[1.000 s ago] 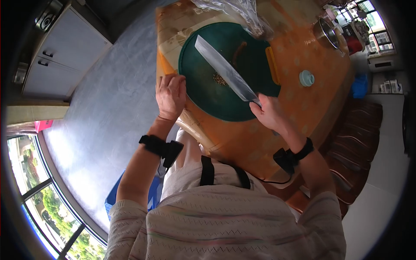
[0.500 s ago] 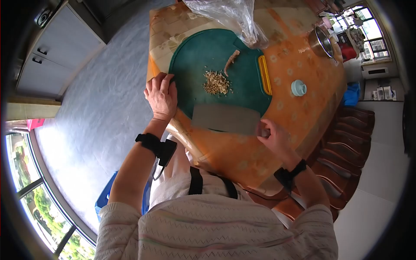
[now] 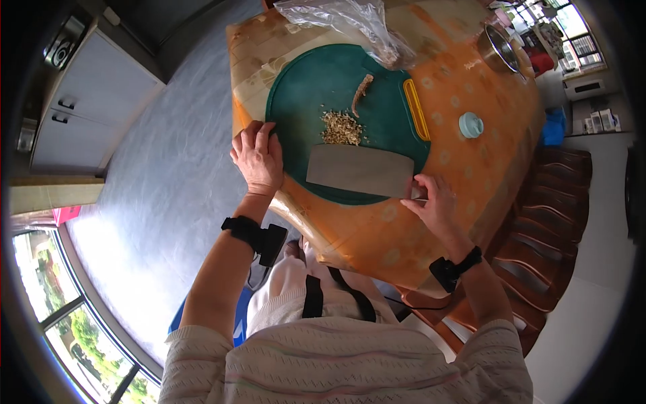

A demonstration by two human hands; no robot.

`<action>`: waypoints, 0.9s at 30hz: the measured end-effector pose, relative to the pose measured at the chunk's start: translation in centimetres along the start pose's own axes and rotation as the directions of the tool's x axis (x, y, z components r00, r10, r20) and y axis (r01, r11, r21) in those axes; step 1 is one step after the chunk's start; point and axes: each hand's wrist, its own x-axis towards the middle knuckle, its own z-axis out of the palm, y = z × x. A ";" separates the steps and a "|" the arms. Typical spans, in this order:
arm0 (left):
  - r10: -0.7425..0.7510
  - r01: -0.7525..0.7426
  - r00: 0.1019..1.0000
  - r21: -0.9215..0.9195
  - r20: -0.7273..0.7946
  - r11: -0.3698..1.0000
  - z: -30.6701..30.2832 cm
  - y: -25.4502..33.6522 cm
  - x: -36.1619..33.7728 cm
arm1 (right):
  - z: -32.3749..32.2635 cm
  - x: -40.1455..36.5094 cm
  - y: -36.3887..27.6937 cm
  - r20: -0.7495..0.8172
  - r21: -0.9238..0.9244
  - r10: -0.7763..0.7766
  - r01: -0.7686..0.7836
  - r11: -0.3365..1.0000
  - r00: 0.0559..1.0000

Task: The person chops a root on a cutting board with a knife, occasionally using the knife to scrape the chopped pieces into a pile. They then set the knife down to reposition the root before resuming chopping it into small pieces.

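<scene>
1. My knife: broad grey blade, side up, over my board's near part.
2. My board: green, rounded, lying flat.
3. My chopped bits: tan, heaped just beyond the blade.
4. My brown stick: slender, slightly bent, beyond the heap.

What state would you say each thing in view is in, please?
Cleaver: in the right hand, broad side showing.
Left hand: fingers bent at the board's edge.
Cutting board: lying flat, partly covered.
Chopped bits: loosely heaped.
Long brown piece: unchopped, slightly curved.
Plastic bag: crumpled.
Cabinet doors: shut.
</scene>
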 end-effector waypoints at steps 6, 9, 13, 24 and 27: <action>0.007 -0.007 1.000 0.010 -0.002 1.000 0.1 -0.2 -0.1 | 0.1 -6.0 1.3 -0.281 0.052 0.010 0.005 0.999 0.960; -0.002 0.002 1.000 0.016 -0.010 1.000 0.2 -0.2 -0.1 | 2.3 -9.2 3.2 -0.264 -0.109 0.158 -0.192 0.975 0.951; -0.004 0.004 1.000 0.014 -0.007 1.000 0.1 -0.1 -0.1 | 4.0 -9.9 3.0 -0.419 -0.318 0.205 -0.354 0.879 0.885; -0.017 0.015 1.000 0.095 0.025 0.995 0.4 -0.1 0.0 | 4.2 -9.6 2.4 -0.491 -0.352 0.212 -0.415 0.839 0.845; -0.016 0.014 1.000 0.087 0.019 0.996 0.4 -0.3 0.0 | 4.2 -9.5 2.2 -0.492 -0.373 0.222 -0.434 0.820 0.842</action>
